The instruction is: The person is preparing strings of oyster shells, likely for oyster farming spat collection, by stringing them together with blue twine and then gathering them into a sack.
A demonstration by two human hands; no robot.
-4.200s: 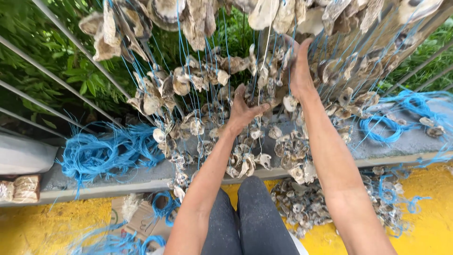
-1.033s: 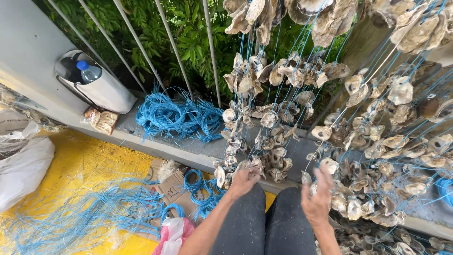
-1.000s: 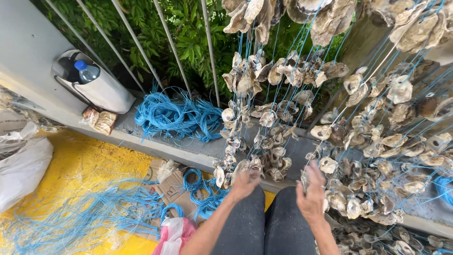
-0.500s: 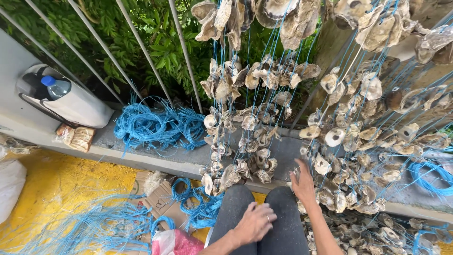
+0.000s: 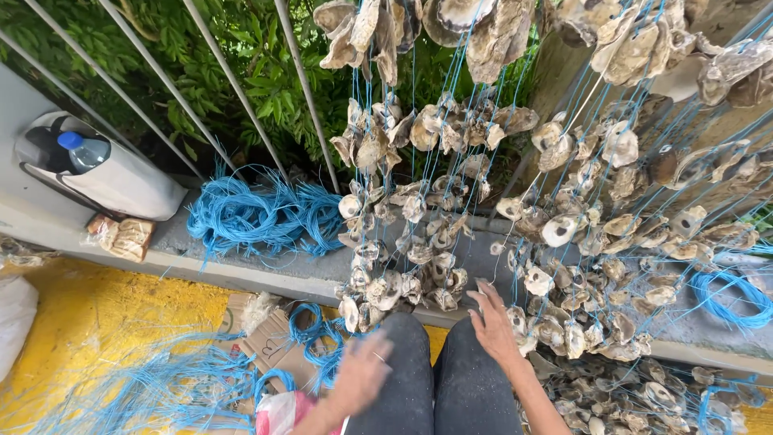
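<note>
left hand (image 5: 362, 372): blurred, low over the left knee, fingers loosely spread, holding nothing that can be made out.
right hand (image 5: 493, 322): open, fingers stretched up against the hanging shell strings (image 5: 419, 242), touching the lowest shells.
shell strings: oyster shells threaded on blue cord, hanging from above in front of the railing (image 5: 306, 105) and down to the concrete ledge (image 5: 266, 270).
in the way: loose blue cord bundle (image 5: 258, 213) on the ledge, more cord on the yellow floor (image 5: 97, 322).
packages: white bag with a blue-capped bottle (image 5: 84, 151) at left; flattened cardboard (image 5: 274, 342) by the knees.

We see grey-brown oyster shells (image 5: 451, 242) strung on blue cords (image 5: 258, 213), a yellow floor (image 5: 97, 314), dark grey trousers (image 5: 439, 379) and green foliage (image 5: 241, 72).
</note>
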